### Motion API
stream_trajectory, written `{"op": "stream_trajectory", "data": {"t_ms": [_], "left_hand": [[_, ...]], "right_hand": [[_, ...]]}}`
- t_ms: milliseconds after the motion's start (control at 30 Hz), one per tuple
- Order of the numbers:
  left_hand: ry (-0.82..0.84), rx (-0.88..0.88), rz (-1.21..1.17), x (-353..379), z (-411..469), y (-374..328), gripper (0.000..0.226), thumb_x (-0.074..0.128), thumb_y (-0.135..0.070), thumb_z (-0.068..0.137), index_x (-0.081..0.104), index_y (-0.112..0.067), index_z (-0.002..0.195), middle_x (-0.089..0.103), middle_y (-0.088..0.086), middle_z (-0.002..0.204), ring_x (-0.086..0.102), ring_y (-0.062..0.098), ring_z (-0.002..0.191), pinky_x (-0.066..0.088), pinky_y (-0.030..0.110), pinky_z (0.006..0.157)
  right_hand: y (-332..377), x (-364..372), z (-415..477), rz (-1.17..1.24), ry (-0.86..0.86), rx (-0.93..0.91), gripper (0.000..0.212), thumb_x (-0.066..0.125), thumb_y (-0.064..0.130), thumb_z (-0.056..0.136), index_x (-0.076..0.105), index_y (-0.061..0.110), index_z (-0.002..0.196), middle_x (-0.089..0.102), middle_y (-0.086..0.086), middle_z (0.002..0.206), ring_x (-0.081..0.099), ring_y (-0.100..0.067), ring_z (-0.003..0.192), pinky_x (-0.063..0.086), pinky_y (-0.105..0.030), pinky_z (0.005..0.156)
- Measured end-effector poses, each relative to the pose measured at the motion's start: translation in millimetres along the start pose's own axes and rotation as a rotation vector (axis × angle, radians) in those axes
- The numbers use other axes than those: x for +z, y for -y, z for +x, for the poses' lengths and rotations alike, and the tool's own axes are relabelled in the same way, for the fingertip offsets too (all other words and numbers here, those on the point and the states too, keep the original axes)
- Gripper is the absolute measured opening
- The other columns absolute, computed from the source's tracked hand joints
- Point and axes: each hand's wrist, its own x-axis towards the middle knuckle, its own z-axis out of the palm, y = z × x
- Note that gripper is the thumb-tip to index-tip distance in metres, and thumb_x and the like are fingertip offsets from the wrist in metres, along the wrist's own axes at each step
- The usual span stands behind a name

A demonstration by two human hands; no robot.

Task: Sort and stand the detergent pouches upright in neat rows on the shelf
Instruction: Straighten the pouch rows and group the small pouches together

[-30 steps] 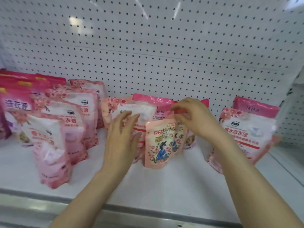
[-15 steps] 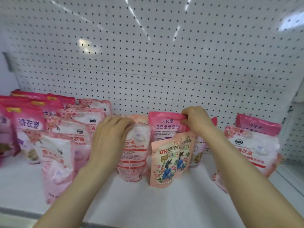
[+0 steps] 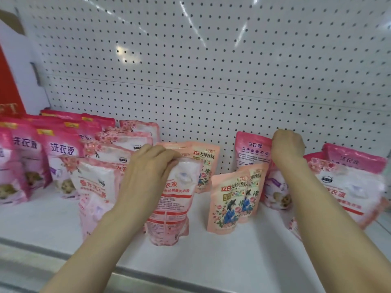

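Centrally, head view: left hand [image 3: 148, 174] sits on the top edge of a white-and-pink pouch [image 3: 175, 206], which is forward on the shelf [image 3: 211, 261], left of centre. Fingers [image 3: 167, 156] curl over the pouch's top seal and grip it; thumb hidden. The pouch stands on its base with a slight lean.

Right hand [image 3: 287, 146] is further back, close to the pegboard panel [image 3: 211, 70]. Its fingers [image 3: 276, 142] are tightly curled and pinch the upper right corner of a magenta pouch [image 3: 252, 151], which stands upright near the panel. Fingertips cannot be seen behind the fist.

Between the hands, two peach floral pouches [image 3: 228, 204] stand one behind the other, the front one nearer the shelf edge. A third peach pouch [image 3: 205, 166] stands just behind the white-and-pink pouch.

Left end: rows of dark pink pouches [image 3: 23, 157], then a file of rose-print pouches [image 3: 95, 187] running front to back, upright.

Right end: a large white pouch [image 3: 349, 189], tilted, with a pink pouch [image 3: 357, 158] behind it.

Far left, above the pouches: a red-and-white card [image 3: 12, 81].
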Motion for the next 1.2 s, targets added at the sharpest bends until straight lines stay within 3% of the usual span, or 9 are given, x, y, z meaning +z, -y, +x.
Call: {"op": "stream_trajectory", "data": {"t_ms": [133,267,367,533,600,700,767,1000,1200], "left_hand": [[-0.003,-0.004,0.004,1.0,-2.9,0.7,0.013,0.068,-0.008,0.087,0.073,-0.009,0.099,0.069,0.004,0.088,0.056,0.026,0.079,0.037,0.03,0.071],[-0.015,-0.014,0.011,-0.1,-4.6,-1.6,0.014,0.07,-0.007,0.086,0.073,-0.008,0.099,0.068,0.005,0.085,0.057,0.029,0.078,0.045,0.037,0.07],[-0.034,-0.006,0.034,-0.6,-4.6,-3.8,0.015,0.075,-0.004,0.08,0.074,-0.007,0.095,0.067,0.006,0.079,0.058,0.031,0.072,0.049,0.042,0.065],[-0.07,0.032,0.072,2.5,-2.2,-2.3,0.015,0.074,-0.002,0.078,0.074,-0.008,0.092,0.066,0.005,0.075,0.059,0.03,0.066,0.051,0.043,0.058],[-0.066,0.028,0.083,3.0,-0.9,-2.1,0.015,0.067,-0.008,0.079,0.074,-0.009,0.092,0.066,0.004,0.074,0.059,0.029,0.066,0.052,0.043,0.058],[-0.065,0.021,0.089,3.9,0.0,-2.5,0.015,0.068,-0.008,0.078,0.075,-0.008,0.091,0.067,0.005,0.075,0.061,0.03,0.067,0.053,0.042,0.061],[-0.063,0.005,0.077,4.8,-0.7,-3.9,0.015,0.075,-0.001,0.078,0.075,-0.006,0.092,0.068,0.007,0.077,0.061,0.031,0.07,0.052,0.042,0.063],[-0.057,-0.027,-0.018,11.8,2.9,-7.4,0.011,0.074,-0.002,0.08,0.074,-0.007,0.09,0.07,0.005,0.081,0.059,0.029,0.075,0.042,0.035,0.071],[-0.024,0.011,-0.076,29.4,18.7,-9.0,0.01,0.07,-0.007,0.085,0.075,-0.01,0.093,0.071,0.003,0.086,0.058,0.025,0.081,0.036,0.028,0.074]], "right_hand": [[1.4,-3.0,-7.3,-0.081,0.013,-0.016,0.027,0.054,-0.013,0.084,0.066,0.001,0.104,0.066,-0.016,0.103,0.063,-0.033,0.101,0.046,-0.034,0.068],[39.1,-17.4,-8.3,0.051,-0.073,-0.343,0.043,0.062,0.004,0.089,0.062,0.021,0.129,0.066,-0.01,0.118,0.056,-0.031,0.113,0.047,-0.038,0.089],[89.6,-25.2,-13.7,0.298,0.193,-0.609,0.049,0.072,0.022,0.088,0.057,0.029,0.134,0.062,-0.004,0.132,0.055,-0.026,0.121,0.043,-0.037,0.097],[161.1,-11.0,-14.6,0.079,0.585,-0.782,0.077,0.073,0.042,0.086,0.035,0.027,0.151,0.048,-0.004,0.148,0.049,-0.027,0.131,0.041,-0.039,0.105],[171.9,-7.1,-12.3,0.058,0.615,-0.785,0.061,0.071,0.04,0.088,0.048,0.021,0.142,0.057,-0.003,0.138,0.056,-0.025,0.118,0.046,-0.035,0.095],[167.1,-6.4,-8.3,0.121,0.515,-0.746,0.013,0.072,0.023,0.089,0.068,0.014,0.096,0.068,-0.003,0.094,0.058,-0.021,0.086,0.044,-0.028,0.075],[149.8,-9.6,-8.7,0.087,0.466,-0.719,0.015,0.073,0.019,0.087,0.062,0.016,0.077,0.058,0.002,0.073,0.055,-0.02,0.078,0.046,-0.027,0.072],[63.3,-19.1,-8.1,0.001,0.391,-0.48,0.019,0.08,0.021,0.081,0.073,0.01,0.095,0.067,-0.004,0.088,0.062,-0.022,0.08,0.053,-0.031,0.076],[38.2,-22.7,-20.8,-0.022,0.347,-0.415,0.026,0.079,0.019,0.081,0.055,0.022,0.072,0.054,0.002,0.074,0.057,-0.021,0.076,0.051,-0.031,0.074]]}}
